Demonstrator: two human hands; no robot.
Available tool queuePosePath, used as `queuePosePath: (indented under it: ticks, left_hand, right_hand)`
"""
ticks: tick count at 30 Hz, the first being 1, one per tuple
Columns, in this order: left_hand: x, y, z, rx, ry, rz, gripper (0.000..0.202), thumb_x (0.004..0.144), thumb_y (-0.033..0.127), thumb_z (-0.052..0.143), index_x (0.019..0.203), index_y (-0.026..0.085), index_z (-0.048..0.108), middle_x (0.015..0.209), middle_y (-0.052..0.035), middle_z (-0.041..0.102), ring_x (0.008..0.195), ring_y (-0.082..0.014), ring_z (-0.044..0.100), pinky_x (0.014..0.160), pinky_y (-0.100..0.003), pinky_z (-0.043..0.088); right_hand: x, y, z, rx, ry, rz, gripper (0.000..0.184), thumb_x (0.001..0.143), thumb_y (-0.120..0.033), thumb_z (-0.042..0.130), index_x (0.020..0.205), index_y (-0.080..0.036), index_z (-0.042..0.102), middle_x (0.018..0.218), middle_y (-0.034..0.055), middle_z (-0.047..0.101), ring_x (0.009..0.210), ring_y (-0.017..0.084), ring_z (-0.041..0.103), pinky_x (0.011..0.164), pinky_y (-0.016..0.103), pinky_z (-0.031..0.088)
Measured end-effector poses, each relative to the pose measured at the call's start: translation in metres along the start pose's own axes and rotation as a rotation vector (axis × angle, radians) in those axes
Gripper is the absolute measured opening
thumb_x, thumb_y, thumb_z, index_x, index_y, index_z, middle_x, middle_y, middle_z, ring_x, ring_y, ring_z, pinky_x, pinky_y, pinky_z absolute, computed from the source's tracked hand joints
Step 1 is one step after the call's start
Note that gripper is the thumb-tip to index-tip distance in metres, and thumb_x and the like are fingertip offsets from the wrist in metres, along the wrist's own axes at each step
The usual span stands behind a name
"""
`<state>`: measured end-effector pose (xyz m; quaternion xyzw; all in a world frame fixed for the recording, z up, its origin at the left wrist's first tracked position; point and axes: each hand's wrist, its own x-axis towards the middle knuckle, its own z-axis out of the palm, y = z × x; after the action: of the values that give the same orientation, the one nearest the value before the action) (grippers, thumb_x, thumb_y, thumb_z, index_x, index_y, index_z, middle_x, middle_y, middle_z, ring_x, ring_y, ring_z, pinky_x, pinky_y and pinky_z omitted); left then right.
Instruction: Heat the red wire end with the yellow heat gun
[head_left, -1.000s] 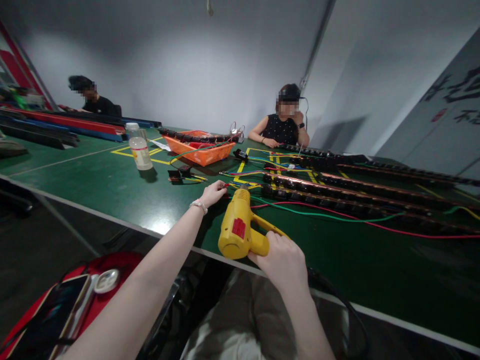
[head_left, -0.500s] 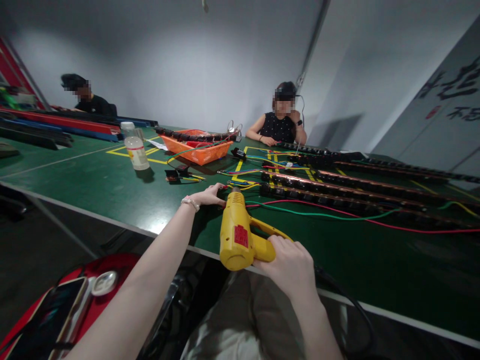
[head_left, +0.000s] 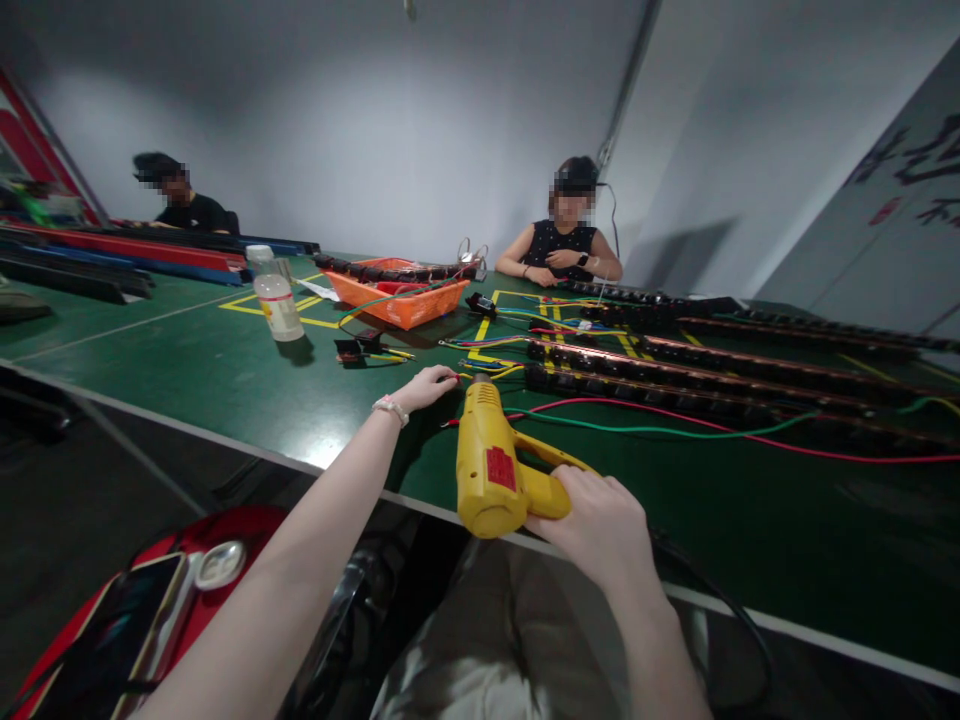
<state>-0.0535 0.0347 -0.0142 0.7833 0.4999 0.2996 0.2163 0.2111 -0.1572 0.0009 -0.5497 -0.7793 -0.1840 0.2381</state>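
Observation:
My right hand (head_left: 596, 525) is wrapped round the handle of a yellow heat gun (head_left: 484, 440), whose nozzle points away over the green table (head_left: 337, 400). My left hand (head_left: 426, 388), with a bracelet at the wrist, pinches the tip of a yellow wire (head_left: 508, 372) just left of the nozzle; a small red piece shows at the fingertips. The wire runs to the nearest of several long black-and-copper strips (head_left: 652, 395). A loose red wire (head_left: 600, 403) and a green wire (head_left: 660, 430) lie right of the heat gun, the red one's tip near my left hand.
An orange basket (head_left: 405, 312) holds more strips. A plastic bottle (head_left: 276, 300) and short wired pieces (head_left: 364, 348) stand left of it. Two people sit across the table. A phone (head_left: 112, 640) lies on a red seat (head_left: 262, 525) below the table's edge (head_left: 247, 445).
My left hand has closed from a looser grip to a pinch at the wire's end. The red wire's tip now shows below it. The view has shifted slightly; the heat gun stays in my right hand.

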Motion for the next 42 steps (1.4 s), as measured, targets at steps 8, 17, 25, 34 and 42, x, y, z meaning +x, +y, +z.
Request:
queuePosePath:
  ticks: [8, 17, 25, 34, 42]
  left_hand:
    - [0.006, -0.004, 0.009, 0.024, 0.130, -0.041, 0.030, 0.086, 0.036, 0.041, 0.089, 0.017, 0.065, 0.096, -0.0048, 0.067, 0.092, -0.0175, 0.059, 0.086, -0.027, 0.044]
    - [0.005, -0.003, 0.010, 0.014, 0.182, -0.024, 0.028, 0.086, 0.031, 0.040, 0.084, 0.016, 0.064, 0.091, -0.0044, 0.066, 0.088, -0.0166, 0.058, 0.084, -0.026, 0.043]
    - [0.002, 0.003, 0.010, -0.043, 0.192, 0.009, 0.027, 0.086, 0.031, 0.039, 0.081, 0.015, 0.060, 0.084, -0.0053, 0.066, 0.081, -0.0160, 0.058, 0.077, -0.026, 0.044]
    - [0.000, 0.008, 0.010, -0.189, 0.130, -0.041, 0.026, 0.085, 0.035, 0.039, 0.083, 0.016, 0.057, 0.063, -0.0013, 0.061, 0.061, -0.0127, 0.056, 0.062, -0.023, 0.043]
    - [-0.003, 0.011, 0.008, -0.082, 0.130, -0.047, 0.028, 0.084, 0.035, 0.038, 0.083, 0.016, 0.058, 0.065, -0.0006, 0.061, 0.060, -0.0122, 0.054, 0.058, -0.022, 0.040]
  right_hand:
    - [0.006, 0.009, -0.002, -0.057, -0.054, 0.055, 0.037, 0.067, -0.057, 0.060, 0.068, -0.021, 0.053, 0.067, 0.0017, 0.062, 0.065, 0.017, 0.057, 0.062, 0.028, 0.031]
    - [0.012, 0.031, 0.000, -0.076, -0.157, 0.208, 0.041, 0.066, -0.063, 0.058, 0.069, -0.022, 0.053, 0.073, 0.0012, 0.064, 0.069, 0.019, 0.060, 0.057, 0.028, 0.032]
    - [0.015, 0.030, 0.000, -0.105, -0.211, 0.256, 0.045, 0.068, -0.066, 0.054, 0.072, -0.021, 0.051, 0.078, 0.0027, 0.065, 0.074, 0.021, 0.062, 0.062, 0.030, 0.036]
    - [0.012, 0.020, 0.000, -0.138, -0.171, 0.226, 0.041, 0.069, -0.060, 0.057, 0.070, -0.020, 0.050, 0.075, 0.0041, 0.064, 0.074, 0.021, 0.062, 0.066, 0.030, 0.036]
    - [0.008, -0.008, 0.006, -0.141, -0.039, 0.161, 0.039, 0.068, -0.057, 0.059, 0.070, -0.019, 0.050, 0.069, 0.0034, 0.061, 0.070, 0.020, 0.059, 0.065, 0.031, 0.033]
